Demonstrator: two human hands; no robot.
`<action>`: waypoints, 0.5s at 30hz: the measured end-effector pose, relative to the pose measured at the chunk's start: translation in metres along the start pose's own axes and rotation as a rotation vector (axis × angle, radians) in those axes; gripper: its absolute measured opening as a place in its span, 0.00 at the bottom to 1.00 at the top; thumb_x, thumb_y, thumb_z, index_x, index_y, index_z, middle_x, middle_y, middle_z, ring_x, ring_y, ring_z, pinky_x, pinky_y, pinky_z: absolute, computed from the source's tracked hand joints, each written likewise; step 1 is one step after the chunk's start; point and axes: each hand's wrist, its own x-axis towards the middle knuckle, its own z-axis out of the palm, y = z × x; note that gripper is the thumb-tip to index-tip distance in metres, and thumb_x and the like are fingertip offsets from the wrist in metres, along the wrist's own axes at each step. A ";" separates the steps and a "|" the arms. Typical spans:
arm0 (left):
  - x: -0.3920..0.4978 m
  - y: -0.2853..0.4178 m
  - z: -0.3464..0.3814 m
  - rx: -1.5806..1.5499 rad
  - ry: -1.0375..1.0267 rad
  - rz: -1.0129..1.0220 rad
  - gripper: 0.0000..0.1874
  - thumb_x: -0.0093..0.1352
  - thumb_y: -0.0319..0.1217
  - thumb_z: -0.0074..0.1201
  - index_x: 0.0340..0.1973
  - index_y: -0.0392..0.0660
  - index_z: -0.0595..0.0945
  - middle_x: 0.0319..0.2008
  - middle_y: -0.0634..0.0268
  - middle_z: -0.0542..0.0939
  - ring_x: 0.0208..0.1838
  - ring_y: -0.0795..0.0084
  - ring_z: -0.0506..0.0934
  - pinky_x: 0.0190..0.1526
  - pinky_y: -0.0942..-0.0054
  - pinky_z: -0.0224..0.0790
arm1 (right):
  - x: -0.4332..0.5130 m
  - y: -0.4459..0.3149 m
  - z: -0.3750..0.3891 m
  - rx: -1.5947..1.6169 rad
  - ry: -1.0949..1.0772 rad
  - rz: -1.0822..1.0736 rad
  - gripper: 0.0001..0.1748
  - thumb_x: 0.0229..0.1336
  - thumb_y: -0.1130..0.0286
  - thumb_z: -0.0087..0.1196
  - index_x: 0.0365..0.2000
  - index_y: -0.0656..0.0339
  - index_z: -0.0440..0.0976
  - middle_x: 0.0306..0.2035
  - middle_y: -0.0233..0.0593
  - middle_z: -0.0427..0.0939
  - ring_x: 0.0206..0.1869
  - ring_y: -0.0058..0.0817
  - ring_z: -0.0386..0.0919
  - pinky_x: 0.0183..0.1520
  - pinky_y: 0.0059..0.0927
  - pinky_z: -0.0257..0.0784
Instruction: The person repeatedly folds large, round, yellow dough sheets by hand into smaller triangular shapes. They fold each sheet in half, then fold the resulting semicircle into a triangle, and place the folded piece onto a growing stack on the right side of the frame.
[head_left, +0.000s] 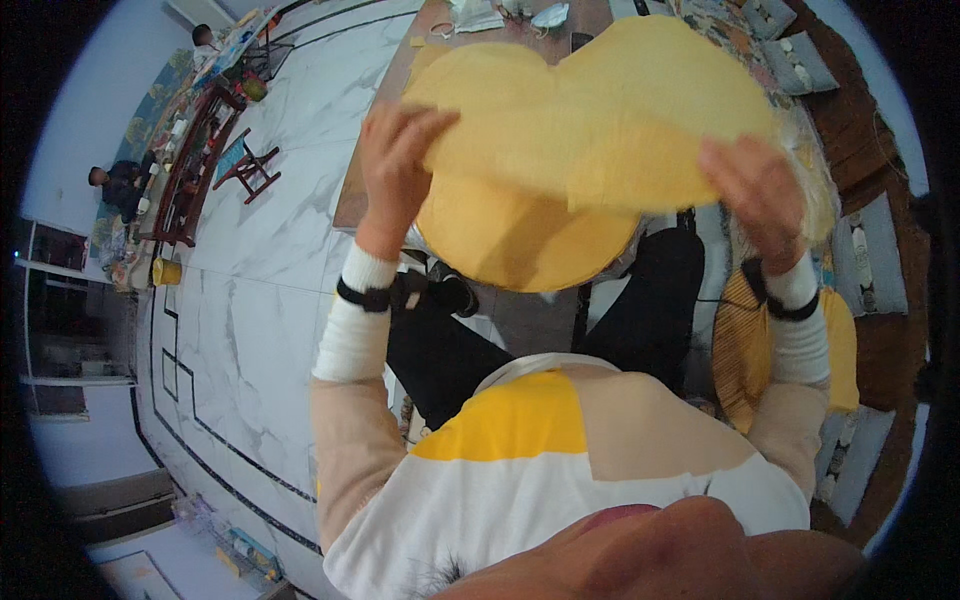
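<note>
A wide piece of yellow fabric (592, 112) with rounded lobes is spread in front of me, above the table. At its left edge is my left hand (401, 161), fingers bent over the cloth. My right hand (754, 191) is at its lower right edge and blurred; whether its fingers pinch the cloth cannot be told. Beneath the fabric, a round yellow padded piece (525, 240) juts over the table's near edge, with clear plastic at its rim. The fabric hides the upper part of this round piece.
The wooden table (367, 176) carries a white face mask (550, 16) and small items at its far end. Yellow round pieces (739, 345) lie by my right arm, near a sofa with grey cushions (870, 255). A folding stool (247, 166) and two people are across the room.
</note>
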 end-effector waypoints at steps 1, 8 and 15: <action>-0.024 0.008 -0.002 -0.011 -0.074 -0.043 0.17 0.62 0.22 0.68 0.48 0.45 0.94 0.45 0.61 0.88 0.50 0.55 0.85 0.58 0.58 0.75 | -0.020 -0.024 0.014 0.119 -0.033 0.060 0.20 0.67 0.76 0.65 0.58 0.63 0.87 0.59 0.46 0.89 0.56 0.40 0.89 0.63 0.47 0.86; -0.187 0.039 -0.008 -0.178 -0.469 -0.234 0.10 0.68 0.22 0.68 0.45 0.43 0.90 0.45 0.58 0.88 0.53 0.51 0.86 0.63 0.49 0.79 | -0.114 -0.165 0.112 0.527 -0.210 0.283 0.19 0.60 0.77 0.65 0.53 0.65 0.85 0.55 0.46 0.89 0.55 0.43 0.89 0.61 0.45 0.86; -0.243 0.027 -0.028 -0.185 -0.562 -0.418 0.08 0.73 0.23 0.66 0.46 0.46 0.86 0.41 0.59 0.88 0.48 0.53 0.88 0.52 0.53 0.83 | -0.122 -0.183 0.153 0.813 -0.367 0.578 0.15 0.66 0.82 0.58 0.52 0.65 0.84 0.47 0.48 0.88 0.45 0.47 0.89 0.53 0.44 0.87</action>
